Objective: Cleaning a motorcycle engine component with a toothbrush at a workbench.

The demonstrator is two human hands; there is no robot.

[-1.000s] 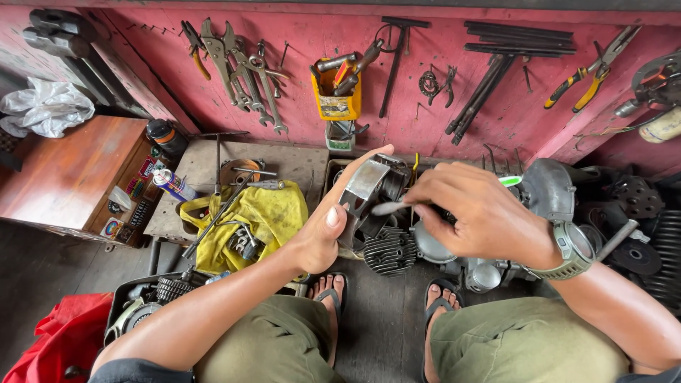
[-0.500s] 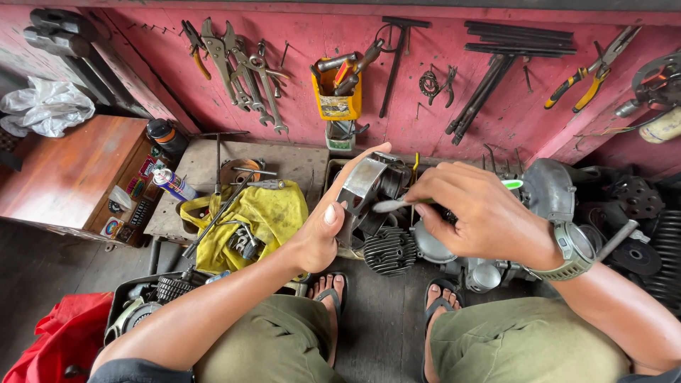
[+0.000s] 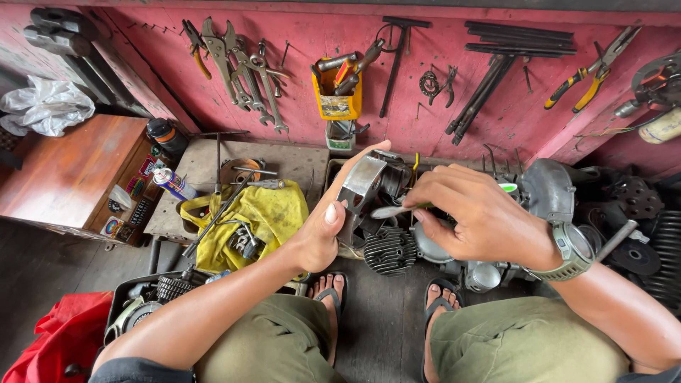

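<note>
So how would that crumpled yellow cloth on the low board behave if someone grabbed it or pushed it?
The crumpled yellow cloth is probably floppy: it lies in soft folds and would sag rather than hold shape. It likely bunches instead of sliding when pushed. The long metal rod and small metal parts resting on it could spill if it is lifted.

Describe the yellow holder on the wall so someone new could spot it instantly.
Start at the red wall hung with tools. Near its middle, between the row of wrenches on one side and the long black bars on the other, hangs a small yellow holder stuffed with tool handles. It is the only box-shaped, bright yellow thing on the wall; the rest are bare metal tools.
</note>
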